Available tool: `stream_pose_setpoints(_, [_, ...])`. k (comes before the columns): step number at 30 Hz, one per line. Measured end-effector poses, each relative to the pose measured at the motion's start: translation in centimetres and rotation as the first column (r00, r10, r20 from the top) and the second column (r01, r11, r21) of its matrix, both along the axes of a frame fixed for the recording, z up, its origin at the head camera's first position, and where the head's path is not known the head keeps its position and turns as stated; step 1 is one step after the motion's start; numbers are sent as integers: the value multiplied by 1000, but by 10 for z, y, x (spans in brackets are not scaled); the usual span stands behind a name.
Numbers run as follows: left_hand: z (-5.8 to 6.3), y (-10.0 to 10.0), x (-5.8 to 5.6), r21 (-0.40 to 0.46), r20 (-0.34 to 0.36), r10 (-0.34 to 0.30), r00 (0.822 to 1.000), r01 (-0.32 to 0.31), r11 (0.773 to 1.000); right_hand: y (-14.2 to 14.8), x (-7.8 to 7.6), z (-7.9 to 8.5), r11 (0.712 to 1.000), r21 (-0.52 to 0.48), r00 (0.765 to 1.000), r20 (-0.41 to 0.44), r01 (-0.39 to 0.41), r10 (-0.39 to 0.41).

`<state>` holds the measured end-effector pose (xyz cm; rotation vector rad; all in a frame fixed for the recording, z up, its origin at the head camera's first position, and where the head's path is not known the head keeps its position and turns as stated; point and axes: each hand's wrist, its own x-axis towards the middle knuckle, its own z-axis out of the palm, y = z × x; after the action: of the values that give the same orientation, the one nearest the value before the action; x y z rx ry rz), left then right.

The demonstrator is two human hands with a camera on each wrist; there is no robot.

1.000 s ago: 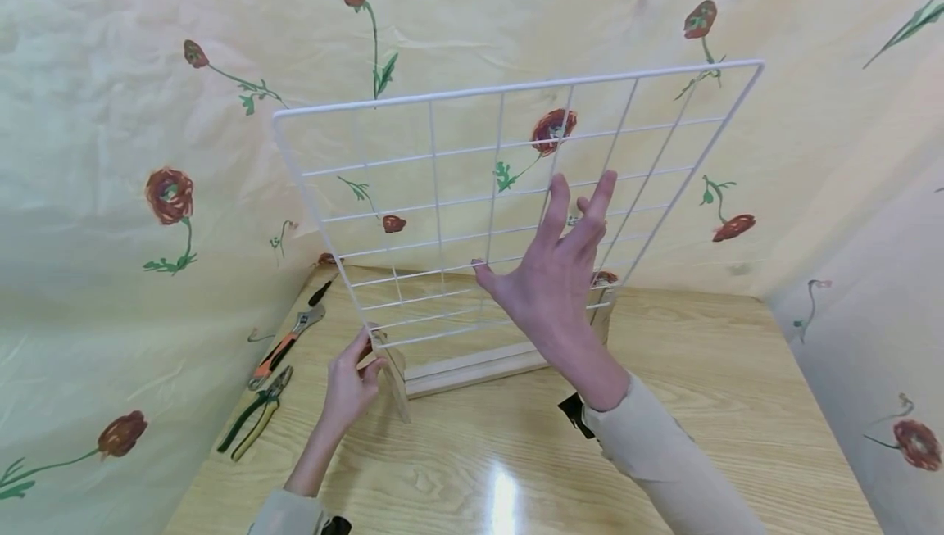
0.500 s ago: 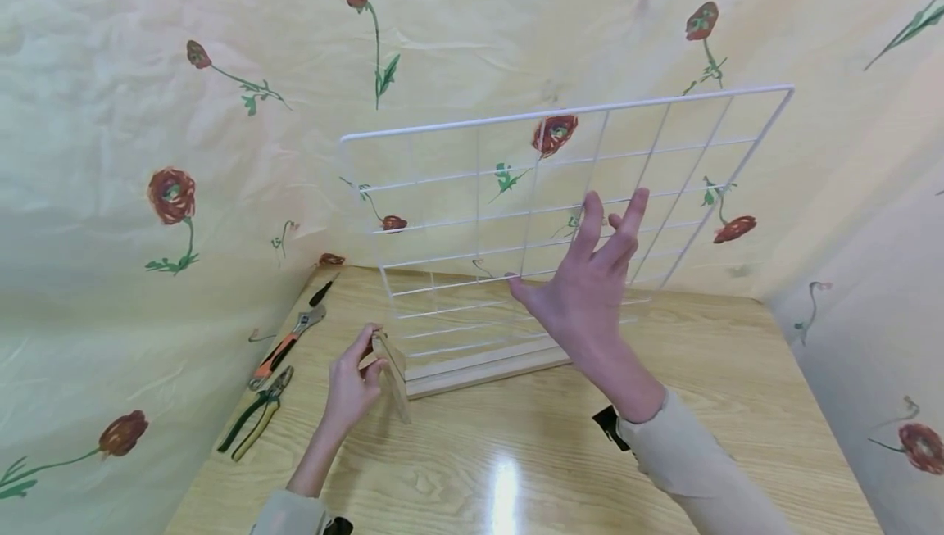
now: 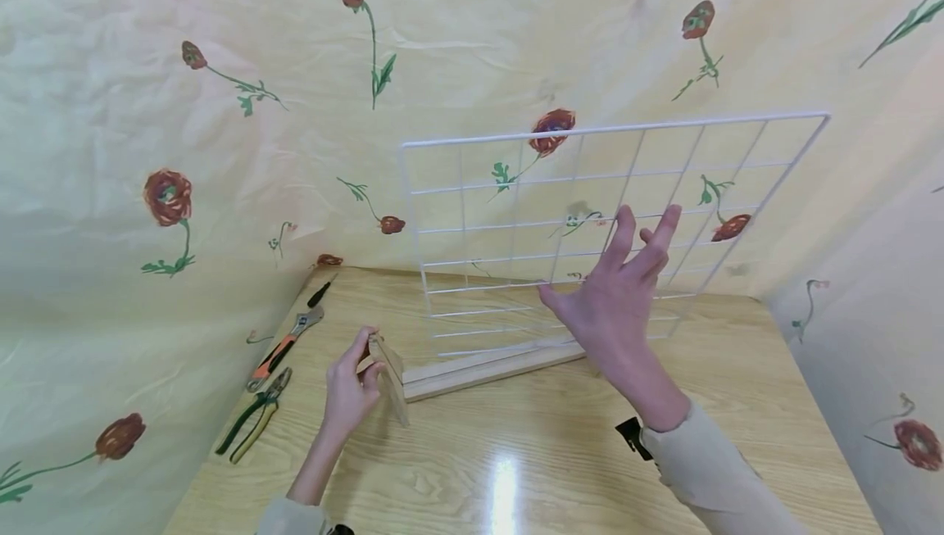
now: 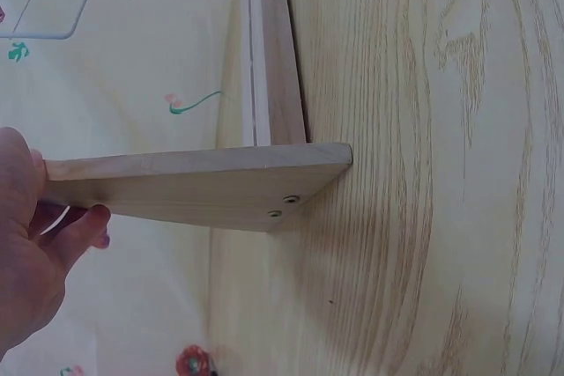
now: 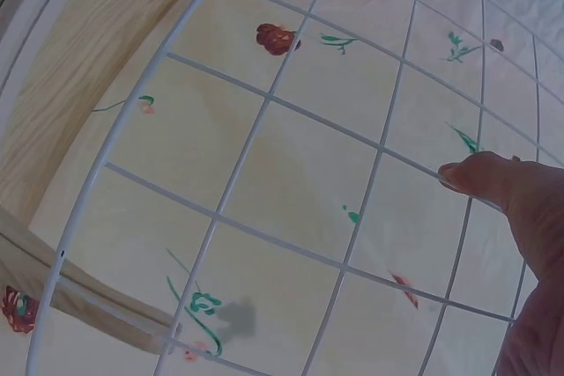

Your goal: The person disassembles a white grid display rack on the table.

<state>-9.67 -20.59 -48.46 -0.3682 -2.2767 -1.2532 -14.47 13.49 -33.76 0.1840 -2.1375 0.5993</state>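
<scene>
My left hand (image 3: 350, 392) pinches the top of a wooden side board (image 3: 391, 379) between thumb and fingers. The board stands on edge at the left end of two parallel wooden rails (image 3: 494, 369). In the left wrist view, two screw heads (image 4: 283, 206) show on its lower outer face. My right hand (image 3: 615, 306) holds a white wire grid panel (image 3: 619, 129) from the near side, fingers spread across the wires and thumb (image 5: 485, 173) hooked at a wire. The panel leans upright above the rails, its lower edge overlapping them in the head view. My right forearm hides the rails' right end.
Pliers (image 3: 258, 416), an orange-handled adjustable wrench (image 3: 288, 346) and a black screwdriver (image 3: 319, 295) lie along the left edge of the wooden table (image 3: 472, 453). Flower-patterned cloth (image 3: 472, 19) hangs close behind and on both sides.
The grid panel has moved right and down with my right hand, and its lower left corner is now away from the side board. My left hand has stayed on the board.
</scene>
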Motion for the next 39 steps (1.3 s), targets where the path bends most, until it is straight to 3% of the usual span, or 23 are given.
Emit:
stream_pose_setpoints(6, [-2, 1, 4, -3, -7, 22, 1000, -22, 1000, 7, -1, -7, 1000, 10, 1000, -17, 16, -16])
stream_pose_setpoints(15, [-3, 1, 8, -6, -1, 46, 999, -46, 999, 16, 0, -15, 999, -5, 999, 22, 42, -42])
stream_pose_setpoints(24, [-5, 1, 13, 0, -42, 57, 997, -57, 998, 26, 1, -22, 999, 1, 997, 57, 52, -52])
stream_pose_setpoints(33, [-7, 2, 17, -38, -138, 76, 988, -82, 996, 30, -1, -27, 998, 20, 998, 18, 53, -54])
stream_pose_setpoints(39, [-8, 1, 19, -44, -161, 81, 984, -89, 995, 32, -1, -32, 999, 11, 998, 52, 43, -43])
